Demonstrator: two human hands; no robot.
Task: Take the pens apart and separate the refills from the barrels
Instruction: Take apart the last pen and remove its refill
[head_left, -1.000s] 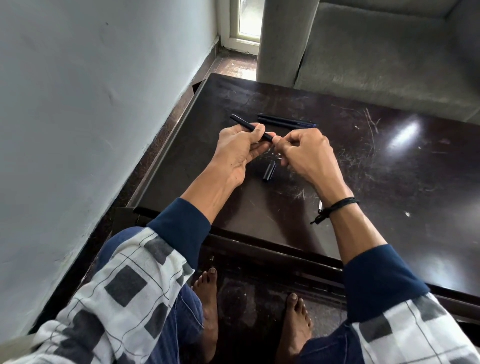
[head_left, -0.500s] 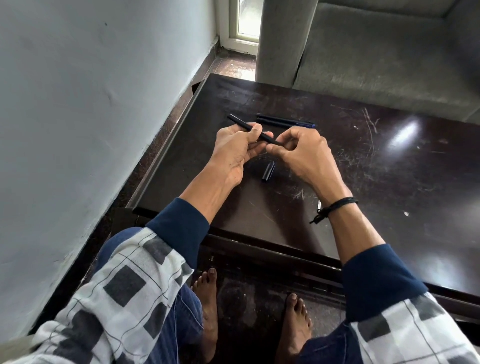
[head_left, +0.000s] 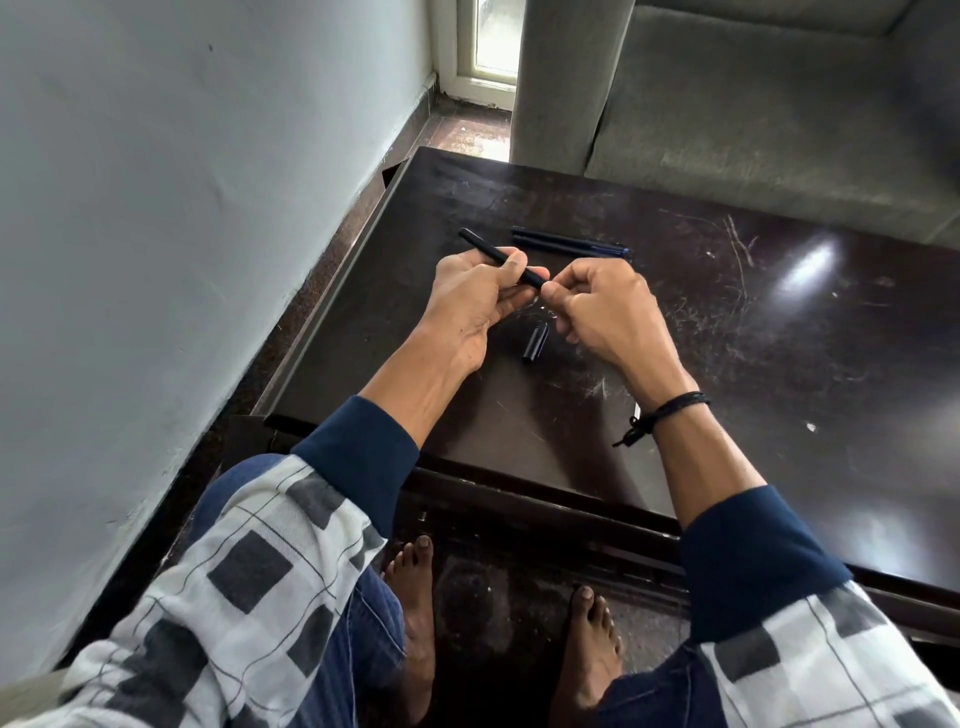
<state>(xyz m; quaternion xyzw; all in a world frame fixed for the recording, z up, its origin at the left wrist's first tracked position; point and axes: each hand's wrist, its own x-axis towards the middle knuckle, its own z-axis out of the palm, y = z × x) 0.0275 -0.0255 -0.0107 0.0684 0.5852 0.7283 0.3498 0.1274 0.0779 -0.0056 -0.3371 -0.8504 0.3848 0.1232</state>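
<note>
My left hand (head_left: 475, 299) pinches the pen (head_left: 485, 248) over the table's (head_left: 753, 364) left side, its axis slanting far-left to near-right. My right hand (head_left: 602, 312) pinches the near end, so I should pull along that line.

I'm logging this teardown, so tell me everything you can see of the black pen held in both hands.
The slim black pen barrel looks like matte plastic, a plain straight tube. It slants from upper left down to the right above the dark scratched table. The left hand grips its middle, thumb on top; the right hand pinches its lower end, hiding the tip.
</note>
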